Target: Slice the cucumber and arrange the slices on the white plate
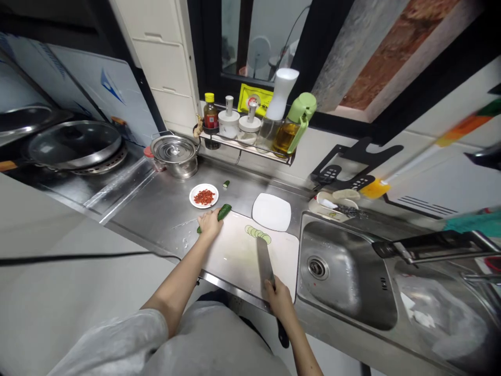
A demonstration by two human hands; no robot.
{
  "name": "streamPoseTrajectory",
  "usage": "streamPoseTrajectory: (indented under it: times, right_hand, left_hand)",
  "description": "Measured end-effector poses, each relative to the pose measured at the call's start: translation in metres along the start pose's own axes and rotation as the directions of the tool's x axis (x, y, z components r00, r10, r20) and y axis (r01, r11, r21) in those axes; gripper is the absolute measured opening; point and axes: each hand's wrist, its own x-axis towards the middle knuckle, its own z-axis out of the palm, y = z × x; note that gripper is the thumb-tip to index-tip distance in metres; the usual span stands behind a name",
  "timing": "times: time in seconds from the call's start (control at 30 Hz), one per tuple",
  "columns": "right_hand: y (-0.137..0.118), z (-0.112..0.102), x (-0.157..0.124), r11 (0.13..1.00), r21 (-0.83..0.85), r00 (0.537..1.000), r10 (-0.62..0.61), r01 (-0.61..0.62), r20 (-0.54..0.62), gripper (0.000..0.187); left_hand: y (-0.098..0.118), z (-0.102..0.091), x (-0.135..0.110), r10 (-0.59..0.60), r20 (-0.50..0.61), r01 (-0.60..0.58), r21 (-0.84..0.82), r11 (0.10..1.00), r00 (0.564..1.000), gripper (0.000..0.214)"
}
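My left hand (210,223) is closed around a dark green cucumber (224,211) at the left edge of the white cutting board (235,261). In my right hand (279,296) is a kitchen knife (264,259), its black handle sticking out below the fist. The blade lies low over the board, its tip at the end of a row of overlapping cucumber slices (255,233). Beyond the board sits a white square plate (271,211). A small white dish of chopped red chili (204,196) stands past my left hand, with a cucumber end (226,184) near it.
A steel sink (332,266) adjoins the board on the right, with a faucet (426,248) reaching over it. A lidded steel pot (176,155) and a covered wok (74,143) are at left. A rack (250,145) holds several seasoning containers and an oil bottle (291,130).
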Motion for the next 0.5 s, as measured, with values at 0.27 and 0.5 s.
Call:
streamPoseTrajectory:
  times: [0.27, 0.5]
  right_hand:
    - [0.009, -0.007, -0.008, 1.000, 0.010, 0.999, 0.019, -0.019, -0.036, 0.038]
    - [0.002, -0.011, -0.014, 0.992, -0.128, 1.000, 0.011, -0.014, -0.024, 0.034]
  left_hand:
    - [0.000, -0.001, 0.009, 0.025, 0.050, -0.029, 0.070, 0.997, 0.998, 0.056]
    - [-0.006, -0.004, 0.005, 0.032, 0.059, -0.037, 0.089, 0.995, 0.998, 0.071]
